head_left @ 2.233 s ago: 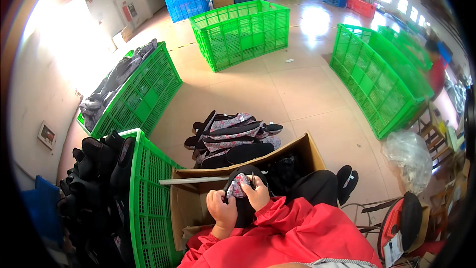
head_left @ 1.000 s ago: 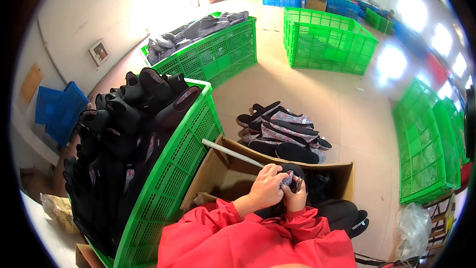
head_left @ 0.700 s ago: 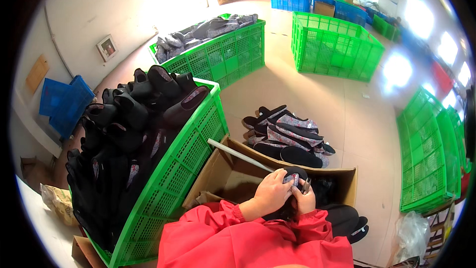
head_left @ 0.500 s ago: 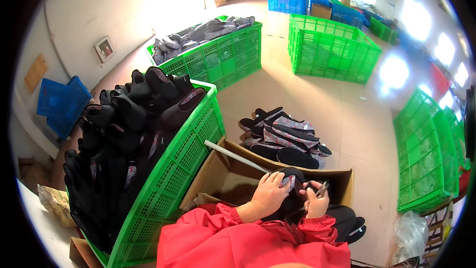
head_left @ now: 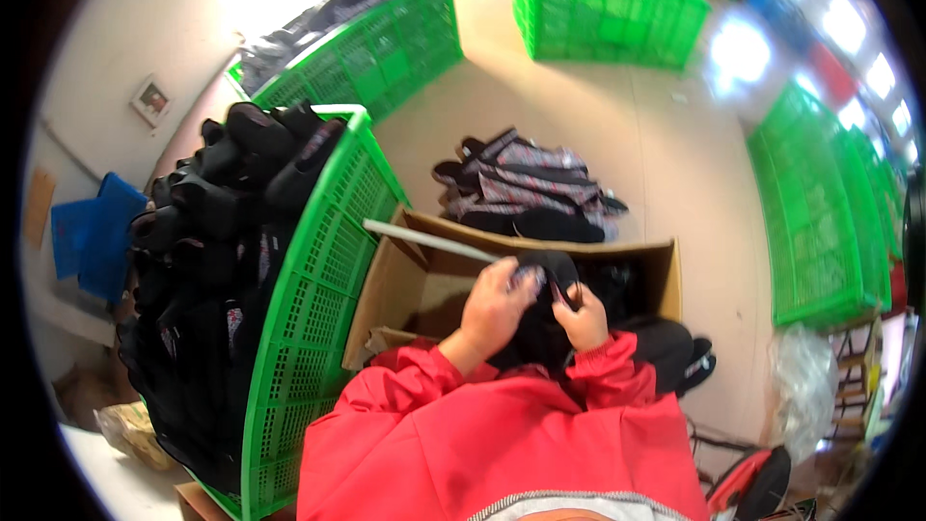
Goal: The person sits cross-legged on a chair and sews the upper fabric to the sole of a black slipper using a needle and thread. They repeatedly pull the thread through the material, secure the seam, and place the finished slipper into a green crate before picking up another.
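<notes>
Clasps a black shoe (head_left: 548,265) close by an open cardboard box (head_left: 397,275), with left hand (head_left: 492,309); has right hand (head_left: 583,323) curled at its right edge, too blurred to tell around what. Faces 1 floral shoe pile (head_left: 535,185); has 1 green crate (head_left: 318,318) of black footwear (head_left: 217,198) at left.

Person in red jacket (head_left: 502,444) has the left hand (head_left: 492,311) gripping a black shoe (head_left: 548,263) with patterned lining, right hand (head_left: 583,320) at its right edge, exact grip too blurred to call. Shoe's over an open cardboard box (head_left: 397,275), pale strip (head_left: 434,239) across its left corner. Green mesh crate (head_left: 323,294) of black shoes (head_left: 207,203) stands left, patterned shoe pile (head_left: 531,183) on the floor just beyond the box.
</notes>
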`<move>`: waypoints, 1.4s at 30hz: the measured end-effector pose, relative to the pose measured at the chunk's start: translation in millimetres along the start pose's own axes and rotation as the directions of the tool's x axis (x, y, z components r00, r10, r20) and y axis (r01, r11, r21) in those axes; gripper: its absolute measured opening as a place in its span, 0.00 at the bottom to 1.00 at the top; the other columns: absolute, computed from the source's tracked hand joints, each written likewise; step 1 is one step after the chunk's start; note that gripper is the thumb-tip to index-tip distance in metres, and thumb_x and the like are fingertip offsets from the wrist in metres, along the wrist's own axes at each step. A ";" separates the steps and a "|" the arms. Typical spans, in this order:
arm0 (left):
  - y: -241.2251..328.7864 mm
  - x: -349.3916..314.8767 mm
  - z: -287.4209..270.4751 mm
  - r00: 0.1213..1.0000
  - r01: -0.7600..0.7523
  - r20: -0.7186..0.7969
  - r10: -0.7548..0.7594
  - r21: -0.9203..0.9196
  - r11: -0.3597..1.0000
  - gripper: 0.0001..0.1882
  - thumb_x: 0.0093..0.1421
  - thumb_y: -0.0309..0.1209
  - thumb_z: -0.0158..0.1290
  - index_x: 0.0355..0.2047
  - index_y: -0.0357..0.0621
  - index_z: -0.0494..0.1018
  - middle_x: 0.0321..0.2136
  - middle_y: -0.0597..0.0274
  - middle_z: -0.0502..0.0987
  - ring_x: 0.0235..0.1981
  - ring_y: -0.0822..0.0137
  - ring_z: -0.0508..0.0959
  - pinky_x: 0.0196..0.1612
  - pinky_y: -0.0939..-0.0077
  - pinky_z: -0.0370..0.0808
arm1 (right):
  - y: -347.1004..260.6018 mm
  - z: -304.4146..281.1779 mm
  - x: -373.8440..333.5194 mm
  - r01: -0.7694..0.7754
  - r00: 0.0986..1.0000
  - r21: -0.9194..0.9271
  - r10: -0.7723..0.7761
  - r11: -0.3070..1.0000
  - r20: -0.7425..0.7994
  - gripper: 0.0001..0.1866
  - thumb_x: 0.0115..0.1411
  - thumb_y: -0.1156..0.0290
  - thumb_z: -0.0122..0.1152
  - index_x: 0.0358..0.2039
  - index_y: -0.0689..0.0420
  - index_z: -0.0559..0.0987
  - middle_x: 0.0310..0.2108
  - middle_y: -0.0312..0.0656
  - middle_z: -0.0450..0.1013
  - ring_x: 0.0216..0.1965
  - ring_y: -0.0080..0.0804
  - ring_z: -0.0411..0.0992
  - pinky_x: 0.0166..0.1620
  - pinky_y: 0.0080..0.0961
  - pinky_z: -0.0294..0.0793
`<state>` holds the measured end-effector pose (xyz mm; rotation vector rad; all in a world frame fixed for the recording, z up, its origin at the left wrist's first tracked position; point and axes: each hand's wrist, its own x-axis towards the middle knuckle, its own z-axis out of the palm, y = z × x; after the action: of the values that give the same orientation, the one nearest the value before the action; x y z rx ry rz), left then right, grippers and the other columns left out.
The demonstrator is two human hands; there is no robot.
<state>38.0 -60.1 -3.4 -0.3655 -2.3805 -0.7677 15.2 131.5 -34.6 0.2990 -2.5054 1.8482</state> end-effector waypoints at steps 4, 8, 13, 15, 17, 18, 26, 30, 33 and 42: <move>-20.0 22.2 16.6 0.986 0.137 0.093 -0.139 0.023 0.990 0.06 0.55 0.30 0.58 0.30 0.40 0.77 0.41 0.42 0.74 0.37 0.45 0.77 0.39 0.60 0.76 | -17.1 7.9 -6.2 -0.046 0.999 0.053 0.044 0.998 0.022 0.08 0.48 0.76 0.59 0.22 0.60 0.67 0.20 0.41 0.62 0.24 0.33 0.62 0.31 0.29 0.64; -49.5 33.0 38.8 0.943 0.096 0.278 -0.181 0.295 0.951 0.06 0.58 0.29 0.52 0.28 0.43 0.77 0.36 0.50 0.74 0.31 0.52 0.79 0.33 0.60 0.77 | -15.0 19.0 -0.4 -0.039 0.999 0.055 0.038 0.998 0.030 0.07 0.47 0.79 0.56 0.23 0.61 0.66 0.20 0.43 0.62 0.25 0.35 0.63 0.30 0.31 0.62; -56.9 53.8 51.3 0.715 -0.122 0.612 -0.339 0.586 0.801 0.10 0.58 0.30 0.51 0.34 0.40 0.80 0.38 0.52 0.76 0.37 0.57 0.82 0.38 0.68 0.80 | -11.7 32.0 5.7 -0.061 0.998 0.047 0.060 0.997 0.030 0.07 0.48 0.80 0.56 0.22 0.60 0.66 0.21 0.39 0.61 0.26 0.29 0.62 0.32 0.27 0.62; -56.6 62.7 48.2 0.673 -0.179 0.619 -0.405 0.667 0.723 0.11 0.58 0.31 0.52 0.37 0.43 0.81 0.42 0.52 0.77 0.39 0.59 0.82 0.38 0.70 0.80 | -18.4 35.2 5.8 -0.082 0.996 0.037 0.081 0.996 0.046 0.07 0.48 0.81 0.56 0.22 0.60 0.66 0.21 0.37 0.60 0.26 0.26 0.61 0.32 0.26 0.62; -64.7 75.9 46.7 0.414 -0.364 0.805 -0.425 0.574 0.733 0.12 0.59 0.32 0.54 0.42 0.48 0.81 0.47 0.54 0.77 0.44 0.59 0.81 0.40 0.71 0.80 | -28.0 38.2 5.5 -0.088 0.994 0.010 0.087 0.996 0.062 0.07 0.48 0.81 0.55 0.22 0.60 0.66 0.21 0.37 0.61 0.26 0.27 0.61 0.32 0.26 0.62; -67.1 71.0 48.5 0.471 -0.345 0.785 -0.402 0.584 0.735 0.12 0.59 0.32 0.53 0.40 0.46 0.82 0.46 0.54 0.78 0.43 0.58 0.81 0.41 0.72 0.79 | -27.9 38.3 5.2 -0.105 0.993 0.005 0.105 0.994 0.053 0.06 0.46 0.78 0.56 0.24 0.61 0.68 0.21 0.47 0.65 0.27 0.45 0.65 0.32 0.35 0.64; -62.3 47.4 13.6 0.589 -0.341 0.798 -0.128 0.388 0.856 0.12 0.52 0.27 0.52 0.35 0.39 0.80 0.43 0.47 0.76 0.42 0.55 0.79 0.44 0.67 0.77 | -11.8 30.2 -15.7 -0.153 0.988 0.100 0.149 0.983 0.046 0.08 0.46 0.78 0.58 0.22 0.59 0.66 0.20 0.39 0.62 0.25 0.31 0.63 0.30 0.27 0.63; -66.6 23.0 -14.5 0.851 -0.313 0.505 0.141 0.274 0.909 0.13 0.53 0.27 0.51 0.38 0.39 0.79 0.48 0.44 0.76 0.43 0.53 0.80 0.46 0.67 0.77 | -10.1 33.2 -26.3 -0.256 0.957 0.277 0.283 0.926 -0.061 0.10 0.50 0.75 0.63 0.22 0.56 0.68 0.20 0.28 0.63 0.23 0.15 0.60 0.28 0.19 0.62; -60.1 22.3 -38.6 0.946 -0.034 0.321 0.048 -0.050 0.998 0.12 0.57 0.25 0.52 0.41 0.42 0.78 0.48 0.47 0.77 0.46 0.52 0.79 0.49 0.68 0.76 | -13.1 23.3 -23.7 -0.220 0.956 0.348 0.272 0.911 -0.108 0.11 0.51 0.75 0.64 0.23 0.55 0.68 0.20 0.27 0.62 0.23 0.15 0.59 0.27 0.19 0.62; -41.9 9.7 -38.4 0.706 0.428 0.594 -0.386 -0.792 -0.436 0.37 0.64 0.40 0.53 0.68 0.47 0.50 0.61 0.52 0.64 0.62 0.55 0.64 0.64 0.56 0.63 | -12.4 -5.3 -22.7 -0.429 0.903 0.535 0.348 0.728 0.251 0.12 0.47 0.82 0.64 0.22 0.54 0.69 0.21 0.31 0.69 0.25 0.19 0.67 0.32 0.19 0.67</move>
<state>30.6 -115.8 9.3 0.1276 -1.0341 -3.1057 38.9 136.3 -24.1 -0.1362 -2.1107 2.8431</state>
